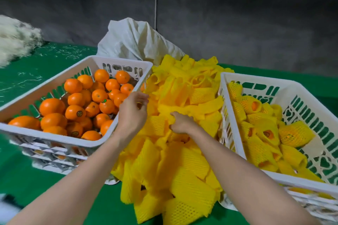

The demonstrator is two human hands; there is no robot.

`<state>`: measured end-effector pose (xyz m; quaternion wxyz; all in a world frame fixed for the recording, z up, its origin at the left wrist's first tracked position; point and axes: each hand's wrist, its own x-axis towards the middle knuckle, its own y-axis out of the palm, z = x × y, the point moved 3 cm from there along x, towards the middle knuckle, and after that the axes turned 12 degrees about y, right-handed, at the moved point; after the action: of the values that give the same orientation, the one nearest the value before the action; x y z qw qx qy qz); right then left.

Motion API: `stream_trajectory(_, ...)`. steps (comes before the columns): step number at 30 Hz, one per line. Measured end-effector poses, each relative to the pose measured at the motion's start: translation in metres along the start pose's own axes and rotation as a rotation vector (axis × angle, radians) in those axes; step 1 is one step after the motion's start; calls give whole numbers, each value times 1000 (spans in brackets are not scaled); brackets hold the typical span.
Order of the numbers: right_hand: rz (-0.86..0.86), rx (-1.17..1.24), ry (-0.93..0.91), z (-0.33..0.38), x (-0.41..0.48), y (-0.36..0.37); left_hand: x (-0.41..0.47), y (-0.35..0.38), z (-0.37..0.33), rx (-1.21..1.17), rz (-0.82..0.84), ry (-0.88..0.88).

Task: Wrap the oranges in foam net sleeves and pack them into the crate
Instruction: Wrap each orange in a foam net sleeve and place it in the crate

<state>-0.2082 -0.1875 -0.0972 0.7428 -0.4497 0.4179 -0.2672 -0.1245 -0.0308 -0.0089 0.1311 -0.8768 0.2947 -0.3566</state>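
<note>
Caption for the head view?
Left hand and right hand grasp sleeves piled between orange crate and packing crate.

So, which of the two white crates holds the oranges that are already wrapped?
The crate on the right: its oranges sit in yellow foam sleeves. The left crate holds only bare oranges.

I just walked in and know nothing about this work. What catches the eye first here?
A big heap of bright yellow foam sleeves fills the middle of the green table, with the left hand and right hand on it. The left crate is full of bare oranges; the right crate holds wrapped oranges.
</note>
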Motion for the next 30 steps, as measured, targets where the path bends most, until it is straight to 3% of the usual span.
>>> stream_trajectory(3, -42, 146, 108, 3, 15, 15, -5, -24, 15, -19, -4, -19)
stream_trajectory(7, -541, 424, 200, 12, 3, -2, -5, -51, 34, -9, 5, -49)
stream_trajectory(10, -780, 590, 100, 26, -25, -32, 2, -66, 47, -13, 21, -51)
stream_trajectory(15, -872, 744, -291, 63, -84, -64, 19, -84, 73, -2, 78, -57)
stream_trajectory(18, -808, 731, -361, 82, -108, -63, 31, -88, 92, 63, 148, -69)
stream_trajectory(20, -806, 740, -387, 95, -118, -62, 40, -83, 105, 152, 325, -70)
stream_trajectory(26, -774, 769, -494, 130, -130, -50, 44, -47, 119, 565, 1173, 36)
stream_trajectory(30, -744, 745, -502, 130, -128, -46, 30, -24, 132, 782, 1423, 21)
